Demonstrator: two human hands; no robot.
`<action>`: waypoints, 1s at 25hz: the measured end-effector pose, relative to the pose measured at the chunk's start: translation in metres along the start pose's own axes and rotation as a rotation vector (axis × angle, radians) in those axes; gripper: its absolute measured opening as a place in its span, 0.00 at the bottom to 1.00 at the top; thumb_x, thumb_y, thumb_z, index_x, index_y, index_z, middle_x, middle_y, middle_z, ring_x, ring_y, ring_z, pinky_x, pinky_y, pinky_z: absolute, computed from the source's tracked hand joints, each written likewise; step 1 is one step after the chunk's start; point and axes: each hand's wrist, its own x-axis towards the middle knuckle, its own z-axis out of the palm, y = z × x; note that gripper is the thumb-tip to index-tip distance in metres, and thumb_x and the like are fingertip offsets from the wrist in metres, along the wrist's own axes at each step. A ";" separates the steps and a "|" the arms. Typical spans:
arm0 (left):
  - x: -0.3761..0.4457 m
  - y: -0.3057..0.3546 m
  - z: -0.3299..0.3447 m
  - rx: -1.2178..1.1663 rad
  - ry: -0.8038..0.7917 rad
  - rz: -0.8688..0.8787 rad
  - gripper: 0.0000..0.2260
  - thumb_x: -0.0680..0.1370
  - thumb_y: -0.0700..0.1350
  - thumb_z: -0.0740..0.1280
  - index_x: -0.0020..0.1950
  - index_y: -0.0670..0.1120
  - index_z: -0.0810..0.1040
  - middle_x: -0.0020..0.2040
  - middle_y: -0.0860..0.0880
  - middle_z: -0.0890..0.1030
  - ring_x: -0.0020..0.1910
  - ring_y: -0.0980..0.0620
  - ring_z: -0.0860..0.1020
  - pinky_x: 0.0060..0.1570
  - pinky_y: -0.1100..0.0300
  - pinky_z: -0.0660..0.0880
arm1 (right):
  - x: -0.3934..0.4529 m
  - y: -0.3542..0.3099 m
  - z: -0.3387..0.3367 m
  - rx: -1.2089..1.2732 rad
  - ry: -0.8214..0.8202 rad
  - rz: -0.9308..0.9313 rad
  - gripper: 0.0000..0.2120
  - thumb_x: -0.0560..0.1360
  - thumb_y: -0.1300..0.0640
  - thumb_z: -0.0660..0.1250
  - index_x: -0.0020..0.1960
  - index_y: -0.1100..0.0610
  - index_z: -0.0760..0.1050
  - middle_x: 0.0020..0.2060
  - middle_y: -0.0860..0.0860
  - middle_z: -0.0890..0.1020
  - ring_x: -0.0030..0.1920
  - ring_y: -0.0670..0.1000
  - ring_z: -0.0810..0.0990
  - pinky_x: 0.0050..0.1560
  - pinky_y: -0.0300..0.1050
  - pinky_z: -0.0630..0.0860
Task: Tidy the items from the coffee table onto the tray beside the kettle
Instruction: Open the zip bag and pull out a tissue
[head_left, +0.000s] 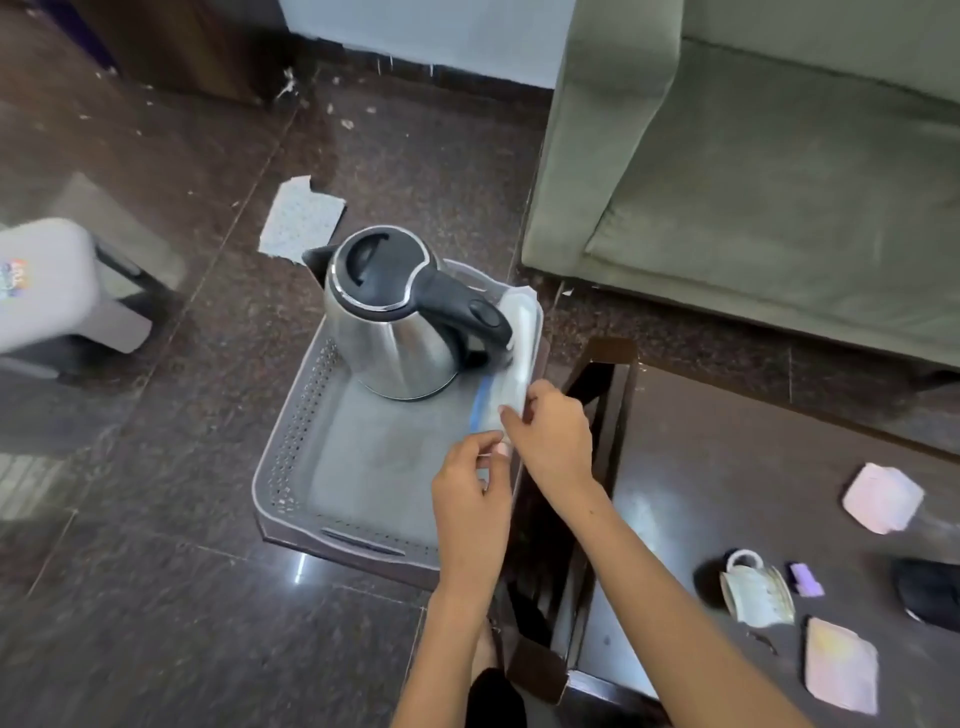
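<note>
A steel kettle (395, 317) with a black lid and handle stands at the far end of the grey perforated tray (296, 447). Along the tray's right rim lies a long white packet with a blue end (511, 364), partly behind the kettle handle. My right hand (550, 431) pinches its near end from the right. My left hand (470, 483) holds the same end from below. On the dark coffee table (675, 467) to the right lie a white mug on its side (758, 590), a small purple clip (805, 579) and two pinkish cloths (883, 499) (841, 665).
A green sofa (753, 182) fills the upper right. A white stool (57, 286) stands at the left on the dark stone floor, and a scrap of paper (301, 218) lies beyond the kettle. A black object (930, 587) sits at the table's right edge.
</note>
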 end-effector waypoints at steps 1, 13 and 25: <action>0.001 -0.001 -0.002 -0.001 -0.004 0.005 0.06 0.79 0.44 0.63 0.52 0.51 0.79 0.49 0.56 0.80 0.48 0.62 0.77 0.45 0.73 0.71 | 0.002 -0.002 0.001 0.041 0.008 0.016 0.10 0.73 0.53 0.66 0.40 0.59 0.71 0.33 0.52 0.78 0.35 0.54 0.78 0.31 0.41 0.71; -0.060 0.026 0.074 -0.320 -0.165 -0.127 0.11 0.76 0.44 0.68 0.58 0.51 0.74 0.51 0.50 0.81 0.46 0.57 0.80 0.44 0.68 0.76 | -0.088 0.103 -0.127 0.833 0.100 0.276 0.06 0.76 0.62 0.64 0.49 0.55 0.79 0.43 0.48 0.84 0.43 0.45 0.82 0.37 0.39 0.79; -0.211 0.118 0.102 -0.118 -0.244 0.172 0.09 0.69 0.31 0.72 0.44 0.43 0.83 0.38 0.51 0.84 0.36 0.61 0.81 0.40 0.70 0.77 | -0.206 0.186 -0.249 0.589 -0.092 0.437 0.15 0.72 0.63 0.70 0.58 0.62 0.75 0.48 0.57 0.80 0.44 0.50 0.78 0.36 0.34 0.76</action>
